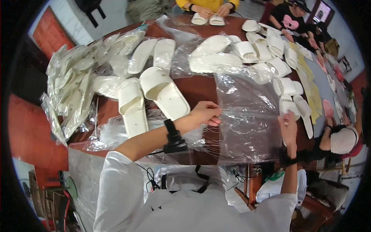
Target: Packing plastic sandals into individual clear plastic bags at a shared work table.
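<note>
A clear plastic bag (249,120) is spread flat between my hands over the brown table. My left hand (206,113) pinches its left edge between thumb and fingers. At the bag's right edge is my right hand (288,129), its thumb and fingers drawn together on the film. Just beyond my right fingertips lies a white slide slipper (288,106), beside another slipper (304,110). Left of my left forearm rest two larger white slippers, one (164,92) with its heel toward me and one (132,106) next to it. Loose clear bags (112,135) lie partly under that forearm.
Bagged slippers (71,85) are heaped at the left. More white slippers (247,50) lie along the far right. Across the table, a person in yellow (208,7) handles a slipper pair (207,19). Other people work at a grey table (322,83) at the right.
</note>
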`<state>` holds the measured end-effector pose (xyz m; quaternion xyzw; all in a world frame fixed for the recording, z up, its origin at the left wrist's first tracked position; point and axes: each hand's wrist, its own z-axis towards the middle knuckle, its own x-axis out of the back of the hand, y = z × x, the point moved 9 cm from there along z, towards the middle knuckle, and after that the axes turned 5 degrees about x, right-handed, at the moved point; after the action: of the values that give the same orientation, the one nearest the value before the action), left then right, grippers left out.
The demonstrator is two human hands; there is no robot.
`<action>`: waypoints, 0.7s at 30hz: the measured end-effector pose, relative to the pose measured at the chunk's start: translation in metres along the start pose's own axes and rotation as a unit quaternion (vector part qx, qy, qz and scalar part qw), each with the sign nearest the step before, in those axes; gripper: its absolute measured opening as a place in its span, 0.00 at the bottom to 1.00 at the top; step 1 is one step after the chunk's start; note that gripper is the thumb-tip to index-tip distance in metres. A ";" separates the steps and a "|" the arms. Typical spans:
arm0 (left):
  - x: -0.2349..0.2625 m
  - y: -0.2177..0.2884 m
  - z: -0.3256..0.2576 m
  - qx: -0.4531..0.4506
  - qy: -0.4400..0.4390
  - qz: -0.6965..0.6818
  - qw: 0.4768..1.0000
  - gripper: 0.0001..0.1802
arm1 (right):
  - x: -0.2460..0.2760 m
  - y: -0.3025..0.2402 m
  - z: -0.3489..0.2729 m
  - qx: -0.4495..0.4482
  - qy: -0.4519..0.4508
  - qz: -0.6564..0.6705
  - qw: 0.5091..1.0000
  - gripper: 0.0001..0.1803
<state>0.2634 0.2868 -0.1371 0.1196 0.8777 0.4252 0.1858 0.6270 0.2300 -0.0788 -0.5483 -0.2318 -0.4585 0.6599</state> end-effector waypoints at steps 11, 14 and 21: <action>-0.008 -0.006 0.004 -0.006 -0.012 -0.029 1.000 0.19 | -0.055 -0.137 -0.076 0.113 -0.204 -0.059 0.971 0.35; -0.004 0.000 -0.012 -0.010 -0.001 -0.061 0.998 0.19 | -0.075 -0.123 -0.076 0.109 -0.236 -0.093 0.961 0.37; 0.025 0.064 -0.129 -0.126 -0.020 0.157 0.979 0.19 | -0.078 -0.110 -0.072 0.129 -0.227 -0.090 0.961 0.38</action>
<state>0.1892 0.2446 -0.0190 0.2402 0.7832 0.5541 0.1481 0.4815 0.1923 -0.1062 -0.5251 -0.4805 -0.3456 0.6114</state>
